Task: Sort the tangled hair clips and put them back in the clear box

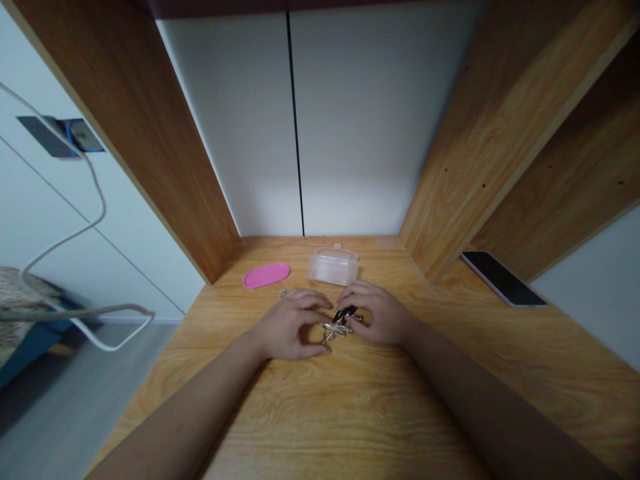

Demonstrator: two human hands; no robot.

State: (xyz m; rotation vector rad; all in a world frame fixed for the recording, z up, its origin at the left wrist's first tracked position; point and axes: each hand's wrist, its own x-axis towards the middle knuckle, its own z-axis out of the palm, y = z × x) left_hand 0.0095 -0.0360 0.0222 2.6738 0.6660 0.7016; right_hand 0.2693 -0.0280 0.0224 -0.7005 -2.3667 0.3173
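Observation:
A small heap of shiny metal clip-like pieces (336,329), with a few black ones (344,313) on its far side, lies on the wooden desk between my hands. Curved around the heap's left side, my left hand (293,325) has its thumb and fingers apart. My right hand (377,313) is at the heap's right edge, thumb and fingertips closed around a small metal piece (357,318); its exact kind is too small to make out. Just beyond the hands stands a clear plastic box (333,268). A pink oval lid (267,275) lies flat to its left.
One small round item (283,293) lies apart near the pink lid. A dark-screened phone (503,279) rests at the right. Wooden side panels (165,147) and a white back wall (350,133) enclose the desk's far end. A white cable (103,193) hangs at the left.

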